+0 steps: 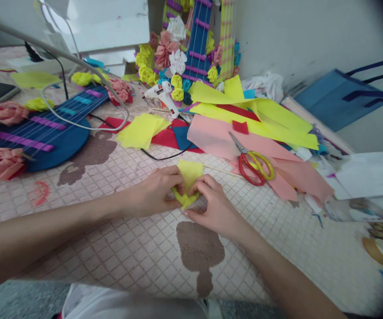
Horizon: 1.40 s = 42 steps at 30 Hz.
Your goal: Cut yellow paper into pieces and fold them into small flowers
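Note:
A small piece of yellow crepe paper (191, 173) lies between my two hands on the patterned table cover. Its lower part is creased and folded where the fingers press it. My left hand (158, 190) pinches the paper's left side. On the other side, my right hand (216, 204) has thumb and fingers closed on the right edge. A stack of cut yellow paper pieces (141, 131) sits just beyond my left hand. Scissors with red and yellow handles (251, 164) rest to the right of my right hand, over pink paper (207, 133).
A white glue gun (164, 97) stands behind, its black cord trailing forward. Blue guitar-shaped board (68, 128) with paper flowers lies at left, crossed by a white cable (88, 128). Decorated guitar shapes (198, 40) lean on the wall. Yellow sheets (277, 119) and a blue bag (337, 99) are at right.

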Available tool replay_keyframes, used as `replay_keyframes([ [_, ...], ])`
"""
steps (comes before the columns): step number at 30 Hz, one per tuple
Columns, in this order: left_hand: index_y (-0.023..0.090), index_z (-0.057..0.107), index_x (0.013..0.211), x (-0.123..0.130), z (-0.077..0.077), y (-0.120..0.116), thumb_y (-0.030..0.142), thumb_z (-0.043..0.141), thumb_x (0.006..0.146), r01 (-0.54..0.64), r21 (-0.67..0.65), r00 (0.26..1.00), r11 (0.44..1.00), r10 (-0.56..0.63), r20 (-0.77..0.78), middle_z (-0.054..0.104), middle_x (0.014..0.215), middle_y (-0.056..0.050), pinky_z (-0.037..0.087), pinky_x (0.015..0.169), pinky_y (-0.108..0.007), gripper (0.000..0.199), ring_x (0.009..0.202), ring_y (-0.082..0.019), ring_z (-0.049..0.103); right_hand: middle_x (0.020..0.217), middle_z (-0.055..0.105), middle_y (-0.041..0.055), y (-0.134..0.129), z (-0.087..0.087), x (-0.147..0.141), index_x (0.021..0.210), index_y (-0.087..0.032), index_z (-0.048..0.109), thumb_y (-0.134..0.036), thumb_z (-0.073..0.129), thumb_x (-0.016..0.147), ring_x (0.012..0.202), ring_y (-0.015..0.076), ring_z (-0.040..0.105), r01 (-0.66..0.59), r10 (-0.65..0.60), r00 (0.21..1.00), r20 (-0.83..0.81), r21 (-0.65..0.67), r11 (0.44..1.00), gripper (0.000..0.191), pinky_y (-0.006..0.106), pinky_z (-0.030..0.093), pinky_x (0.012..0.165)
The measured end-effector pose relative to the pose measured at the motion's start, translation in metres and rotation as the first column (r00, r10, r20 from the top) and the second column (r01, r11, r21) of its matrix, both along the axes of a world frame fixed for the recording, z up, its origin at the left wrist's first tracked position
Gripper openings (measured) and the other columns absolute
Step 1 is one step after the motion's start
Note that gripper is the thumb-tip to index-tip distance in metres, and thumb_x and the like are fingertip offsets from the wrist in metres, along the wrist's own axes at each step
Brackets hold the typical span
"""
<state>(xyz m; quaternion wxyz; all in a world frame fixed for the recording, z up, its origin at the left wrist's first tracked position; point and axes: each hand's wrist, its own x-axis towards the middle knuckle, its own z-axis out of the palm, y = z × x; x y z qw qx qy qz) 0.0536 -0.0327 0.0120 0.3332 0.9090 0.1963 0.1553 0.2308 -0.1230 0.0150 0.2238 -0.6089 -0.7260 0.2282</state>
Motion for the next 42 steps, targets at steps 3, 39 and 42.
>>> replay_keyframes([
  [3,0.016,0.06,0.081,-0.001,0.0,0.002,0.014,0.065,0.072,0.006,-0.003,1.0,1.0,-0.006,0.001,0.057,0.087,-0.003,0.042,0.071,-0.027,0.011,0.081,-0.016,0.055,0.099,0.052,0.0048,0.0,0.001,0.002,0.088,-0.022,0.054,-0.024,0.064,0.078,0.096,0.0215,0.051,-0.022,0.022,1.0,-0.016,-0.013,1.0,0.014,0.039,0.041,0.083],
  [39,0.016,0.058,0.083,0.004,-0.003,-0.01,0.008,0.058,0.075,-0.069,0.008,0.998,0.998,0.069,-0.014,0.061,0.085,-0.003,0.041,0.074,-0.031,0.011,0.082,-0.018,0.056,0.094,0.051,0.0039,0.001,-0.004,-0.002,0.085,-0.021,0.051,-0.02,0.064,0.076,0.094,0.0221,0.052,0.008,-0.008,1.0,-0.007,0.05,0.999,0.016,0.039,0.042,0.082],
  [42,0.016,0.057,0.083,0.003,-0.007,-0.008,0.008,0.059,0.074,-0.071,-0.005,0.997,0.997,0.071,-0.025,0.061,0.085,-0.003,0.04,0.075,-0.032,0.012,0.083,-0.019,0.055,0.097,0.05,0.0048,0.001,-0.002,0.003,0.092,-0.021,0.052,-0.018,0.06,0.08,0.095,0.021,0.052,-0.013,0.014,0.998,-0.067,0.018,1.0,0.015,0.038,0.043,0.083],
])
